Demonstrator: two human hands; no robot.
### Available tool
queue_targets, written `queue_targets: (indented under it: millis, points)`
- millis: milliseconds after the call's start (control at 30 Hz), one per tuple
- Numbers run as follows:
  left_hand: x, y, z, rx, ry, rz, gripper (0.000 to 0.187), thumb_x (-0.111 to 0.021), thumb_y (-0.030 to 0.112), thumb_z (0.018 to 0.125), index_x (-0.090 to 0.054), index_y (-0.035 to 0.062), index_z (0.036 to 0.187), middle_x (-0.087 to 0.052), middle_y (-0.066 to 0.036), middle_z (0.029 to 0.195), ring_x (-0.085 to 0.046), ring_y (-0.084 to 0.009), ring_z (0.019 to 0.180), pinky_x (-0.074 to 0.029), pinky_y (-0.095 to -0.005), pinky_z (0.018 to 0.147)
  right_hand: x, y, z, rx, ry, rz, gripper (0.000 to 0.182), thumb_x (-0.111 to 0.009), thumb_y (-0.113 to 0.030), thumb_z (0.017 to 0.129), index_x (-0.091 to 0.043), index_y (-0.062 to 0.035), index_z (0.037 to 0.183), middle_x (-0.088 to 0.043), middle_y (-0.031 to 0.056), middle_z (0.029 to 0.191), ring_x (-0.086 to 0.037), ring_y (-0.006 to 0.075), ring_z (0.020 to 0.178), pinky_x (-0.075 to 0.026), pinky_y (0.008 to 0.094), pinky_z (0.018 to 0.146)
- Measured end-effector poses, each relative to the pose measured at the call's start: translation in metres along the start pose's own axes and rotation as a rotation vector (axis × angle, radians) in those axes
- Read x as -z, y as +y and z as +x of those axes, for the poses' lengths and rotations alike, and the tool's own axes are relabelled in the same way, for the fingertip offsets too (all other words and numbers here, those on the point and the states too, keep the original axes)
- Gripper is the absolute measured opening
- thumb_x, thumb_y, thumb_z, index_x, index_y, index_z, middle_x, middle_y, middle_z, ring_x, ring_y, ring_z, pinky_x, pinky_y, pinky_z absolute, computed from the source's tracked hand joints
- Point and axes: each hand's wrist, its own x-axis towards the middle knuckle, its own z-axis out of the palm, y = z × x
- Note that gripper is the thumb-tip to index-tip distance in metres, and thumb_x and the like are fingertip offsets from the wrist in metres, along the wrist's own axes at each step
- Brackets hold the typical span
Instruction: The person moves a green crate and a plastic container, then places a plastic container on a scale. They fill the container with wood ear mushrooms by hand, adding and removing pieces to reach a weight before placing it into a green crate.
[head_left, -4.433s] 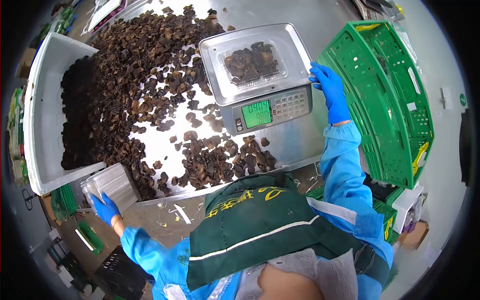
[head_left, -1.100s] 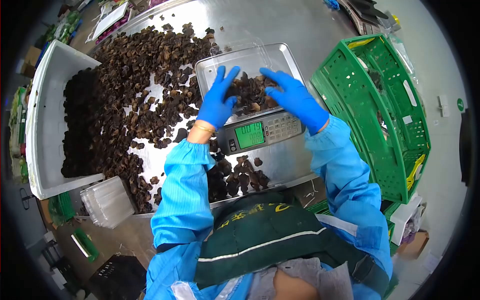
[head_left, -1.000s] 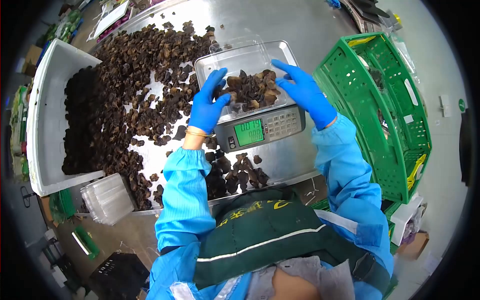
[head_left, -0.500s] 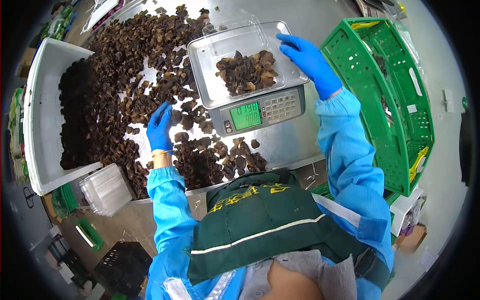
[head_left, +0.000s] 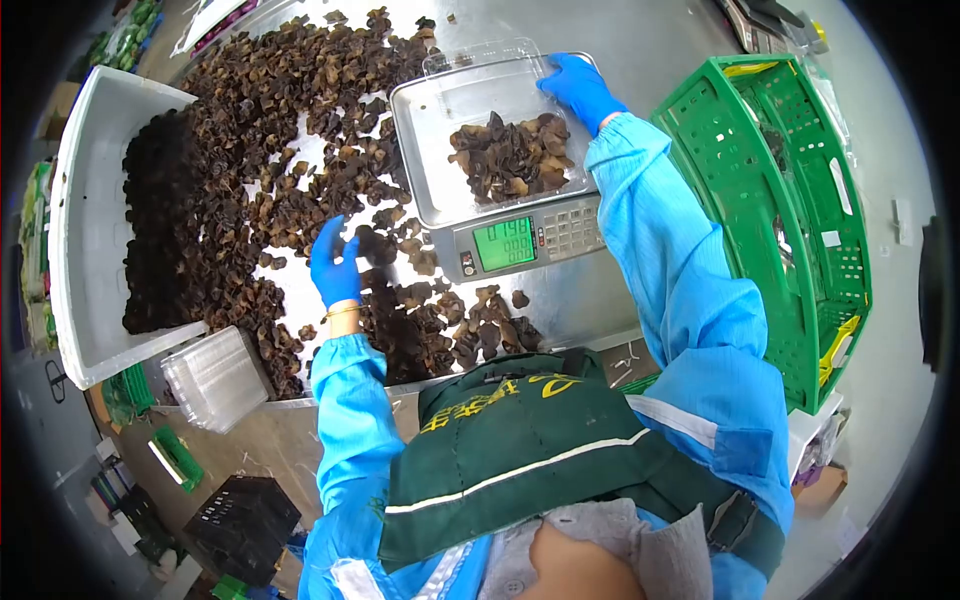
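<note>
A digital scale (head_left: 505,247) with a lit green display carries a metal tray (head_left: 425,190). On the tray sits a clear plastic box (head_left: 480,62) with its lid folded back, holding a pile of wood ear mushrooms (head_left: 512,157). My blue-gloved right hand (head_left: 582,90) is at the box's far right edge, fingers curled together on it; the fingertips are partly hidden. My gloved left hand (head_left: 336,265) is left of the scale, thumb and fingers apart, over loose wood ears (head_left: 410,315). Nothing shows in its grasp.
A broad heap of wood ears (head_left: 290,100) spreads from a tipped white foam box (head_left: 95,200) across the metal table (head_left: 590,325). Stacked clear plastic boxes (head_left: 215,378) stand at the near left. Green crates (head_left: 745,200) flank the table on the right.
My right hand has moved left and its fingers have drawn together at the box's edge. My left hand has dropped slightly toward me and right. The view has shifted a little.
</note>
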Motion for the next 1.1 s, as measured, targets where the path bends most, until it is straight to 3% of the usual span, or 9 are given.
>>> queue_targets:
  millis: [33, 200, 267, 433, 500, 800, 867, 1000, 1100]
  points:
    - [-0.009, 0.015, 0.003, -0.239, 0.078, 0.19, 0.043, -0.068, 0.002, 0.071, -0.061, 0.0116, 0.112, -0.056, -0.011, 0.12, -0.053, -0.0229, 0.111, -0.043, -0.0311, 0.091, 0.004, -0.008, -0.005, 0.001, 0.054, -0.023, 0.059, -0.068, -0.03, 0.072, -0.052, -0.0026, 0.121, -0.058, 0.0185, 0.114, -0.057, 0.0306, 0.103, -0.044, 0.036, 0.09]
    - [-0.056, 0.106, 0.021, -0.211, -0.149, -0.113, 0.043, -0.069, 0.006, 0.072, -0.061, 0.0129, 0.114, -0.053, -0.011, 0.119, -0.051, -0.0249, 0.11, -0.04, -0.0338, 0.095, 0.019, -0.024, -0.043, 0.111, 0.118, 0.043, 0.054, -0.067, -0.033, 0.074, -0.054, -0.009, 0.12, -0.061, 0.0152, 0.108, -0.06, 0.0268, 0.095, -0.046, 0.0359, 0.085]
    - [-0.082, 0.121, 0.033, -0.478, -0.159, 0.09, 0.042, -0.07, 0.009, 0.07, -0.062, 0.0128, 0.111, -0.052, -0.013, 0.119, -0.052, -0.0267, 0.108, -0.042, -0.0355, 0.092, 0.022, -0.022, -0.053, 0.101, 0.112, 0.054, 0.051, -0.066, -0.033, 0.075, -0.055, -0.0112, 0.12, -0.062, 0.0143, 0.105, -0.061, 0.0257, 0.093, -0.047, 0.036, 0.084]
    - [-0.11, 0.127, 0.048, -0.606, -0.248, 0.297, 0.027, -0.072, 0.012, 0.069, -0.067, 0.0087, 0.095, -0.052, -0.016, 0.12, -0.051, -0.0325, 0.109, -0.043, -0.0372, 0.091, 0.031, -0.01, -0.071, 0.048, 0.115, 0.154, 0.044, -0.065, -0.029, 0.078, -0.057, -0.0119, 0.117, -0.061, 0.0134, 0.106, -0.061, 0.0235, 0.092, -0.047, 0.0333, 0.082]
    - [-0.109, 0.123, 0.05, -0.522, -0.296, 0.08, 0.024, -0.072, 0.014, 0.069, -0.067, 0.0079, 0.091, -0.051, -0.018, 0.122, -0.051, -0.0342, 0.11, -0.043, -0.0386, 0.091, 0.035, -0.003, -0.074, 0.043, 0.132, 0.206, 0.043, -0.065, -0.028, 0.078, -0.057, -0.0114, 0.117, -0.061, 0.0136, 0.106, -0.061, 0.0231, 0.092, -0.047, 0.0329, 0.082]
    - [-0.113, 0.124, 0.041, -0.45, -0.341, 0.287, 0.026, -0.074, 0.018, 0.069, -0.067, 0.0073, 0.091, -0.046, -0.019, 0.129, -0.053, -0.0321, 0.11, -0.042, -0.0376, 0.093, 0.02, -0.021, -0.07, 0.126, 0.12, 0.258, 0.042, -0.063, -0.029, 0.079, -0.058, -0.0093, 0.116, -0.062, 0.0138, 0.105, -0.061, 0.0225, 0.091, -0.048, 0.0326, 0.082]
    - [-0.106, 0.123, 0.038, -0.35, -0.313, -0.127, 0.023, -0.073, 0.014, 0.071, -0.067, 0.0065, 0.092, -0.048, -0.016, 0.129, -0.054, -0.0276, 0.109, -0.043, -0.0353, 0.092, 0.024, -0.023, -0.068, 0.124, 0.117, 0.259, 0.041, -0.062, -0.029, 0.08, -0.058, -0.0093, 0.116, -0.062, 0.0135, 0.104, -0.061, 0.0225, 0.091, -0.048, 0.0326, 0.082]
    - [-0.061, 0.114, 0.025, -0.138, -0.308, -0.421, 0.028, -0.069, 0.007, 0.075, -0.065, 0.005, 0.102, -0.051, -0.012, 0.126, -0.055, -0.022, 0.107, -0.045, -0.0324, 0.088, 0.034, -0.015, -0.058, 0.11, 0.137, 0.23, 0.04, -0.062, -0.029, 0.08, -0.058, -0.0098, 0.115, -0.063, 0.0109, 0.103, -0.061, 0.0217, 0.091, -0.047, 0.0321, 0.082]
    - [-0.018, 0.074, 0.015, -0.04, -0.246, -0.236, 0.044, -0.067, 0.002, 0.073, -0.057, 0.0057, 0.115, -0.05, -0.009, 0.127, -0.053, -0.0199, 0.109, -0.043, -0.0312, 0.092, 0.038, -0.008, -0.055, 0.104, 0.154, 0.215, 0.04, -0.062, -0.027, 0.08, -0.058, -0.0108, 0.116, -0.064, 0.0099, 0.103, -0.061, 0.0186, 0.09, -0.047, 0.0304, 0.082]
